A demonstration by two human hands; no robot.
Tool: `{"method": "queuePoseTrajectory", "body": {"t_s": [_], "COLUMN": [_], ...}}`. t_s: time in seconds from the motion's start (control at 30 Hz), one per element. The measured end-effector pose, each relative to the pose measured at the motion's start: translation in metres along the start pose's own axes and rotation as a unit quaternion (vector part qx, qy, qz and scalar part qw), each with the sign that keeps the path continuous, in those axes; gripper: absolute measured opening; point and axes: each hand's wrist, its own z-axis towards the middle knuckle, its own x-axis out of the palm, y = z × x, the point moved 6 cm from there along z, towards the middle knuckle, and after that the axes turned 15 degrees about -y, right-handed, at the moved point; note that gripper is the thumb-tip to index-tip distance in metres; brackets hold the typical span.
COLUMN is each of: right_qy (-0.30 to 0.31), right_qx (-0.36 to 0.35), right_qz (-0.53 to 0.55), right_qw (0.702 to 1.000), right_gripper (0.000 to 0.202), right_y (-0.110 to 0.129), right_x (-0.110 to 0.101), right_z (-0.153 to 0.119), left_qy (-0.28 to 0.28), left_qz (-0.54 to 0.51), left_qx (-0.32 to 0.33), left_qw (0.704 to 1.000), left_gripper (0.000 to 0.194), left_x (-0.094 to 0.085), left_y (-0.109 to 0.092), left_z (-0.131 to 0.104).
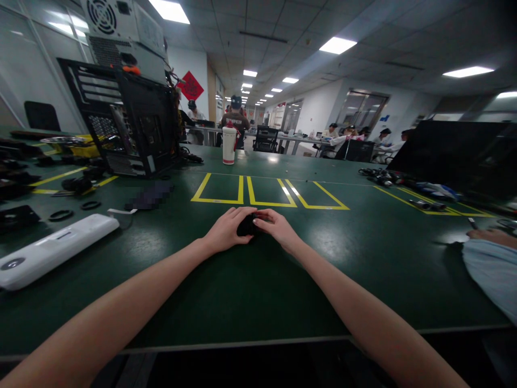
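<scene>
A small black object (245, 226) is between my two hands at the middle of the green table (258, 291); its shape is mostly covered by fingers. My left hand (229, 230) curls round its left side, thumb low and fingers over the top. From the right, my right hand (278, 227) holds the same object with thumb and fingertips. Just beyond the hands, yellow tape outlines (270, 205) mark the table top.
An open black computer case (141, 124) stands at the back left. Nearer are a white device (60, 248) and black rings (60, 215). A white cup (229, 146) stands behind the tape. At right are cables (379, 175) and another person's hand (493, 236).
</scene>
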Motion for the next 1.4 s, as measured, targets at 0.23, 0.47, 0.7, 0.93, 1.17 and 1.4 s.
{"method": "queuePoseTrajectory", "body": {"t_s": [0.23,0.47,0.7,0.93,1.17,1.4], "right_qy": [0.045,-0.001,0.022,0.022,0.007,0.031], "right_qx": [-0.009,-0.020,0.011,-0.016,0.011,-0.008], "right_qz": [0.045,0.025,0.011,0.038,0.005,0.046], "right_qw": [0.998,0.999,1.000,0.999,1.000,0.998], "right_gripper": [0.034,0.024,0.033,0.027,0.032,0.036], "right_y": [0.0060,0.0057,0.0009,0.0055,0.0018,0.0052], "right_x": [0.0025,0.0012,0.0012,0.0017,0.0019,0.0038], "right_z": [-0.0040,-0.0038,-0.0019,-0.0047,-0.0022,-0.0058], "left_qy": [-0.002,-0.007,0.004,0.004,0.004,-0.001], "left_qz": [-0.003,-0.001,0.000,0.001,-0.002,0.001], "left_qx": [0.004,0.001,-0.007,-0.002,-0.004,-0.001], "left_qw": [1.000,1.000,1.000,1.000,1.000,1.000], "left_gripper": [0.061,0.063,0.064,0.063,0.064,0.062], "left_x": [0.0002,-0.0002,0.0008,0.0004,0.0001,0.0023], "left_y": [0.0002,-0.0003,0.0019,0.0000,0.0005,0.0022], "left_z": [-0.0004,0.0005,-0.0008,0.0005,0.0001,0.0002]}}
